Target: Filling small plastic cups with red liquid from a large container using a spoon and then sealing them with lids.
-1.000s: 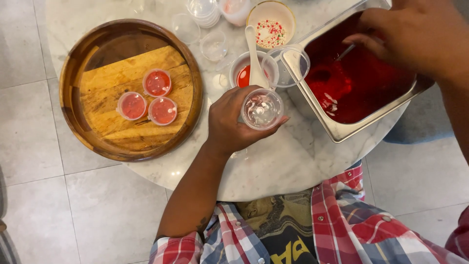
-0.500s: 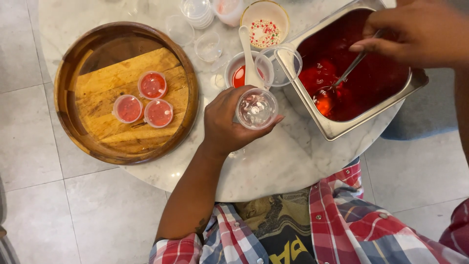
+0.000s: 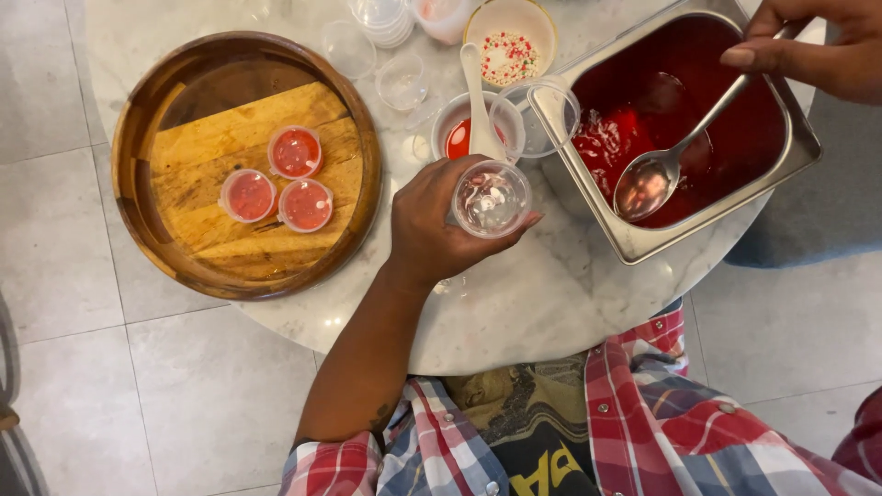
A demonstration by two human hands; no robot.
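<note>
While the left hand (image 3: 432, 225) is wrapping its fingers around a small clear cup (image 3: 491, 198), it is holding that cup upright just above the marble desk (image 3: 542, 303), close to the person's plaid shirt (image 3: 643, 432). The cup is looking empty apart from some glints at its bottom. The thumb and fingertips are closing narrowly on the cup's wall, so the cup is sitting at the right edge of the hand, facing the metal pan (image 3: 684, 225) beside it.

To the right and a little farther off, the right hand (image 3: 813, 50) is pinching the handle of a metal spoon (image 3: 661, 170) between thumb and fingers. The spoon's bowl is hanging over the near corner of the pan, which is holding red jelly (image 3: 726, 119). The cup and the spoon's bowl are lying near each other but apart, with the pan's rim between them.

To the left, a round wooden tray (image 3: 161, 119) is carrying three small lidded cups (image 3: 276, 179) filled with red, standing in a close cluster and well apart from both hands.

Beyond the held cup, a white spoon (image 3: 476, 92) is resting in a tub with red inside (image 3: 455, 138). Farther back, a bowl of sprinkles (image 3: 510, 41) and a few empty clear cups (image 3: 390, 55) are standing along the desk's far edge.
</note>
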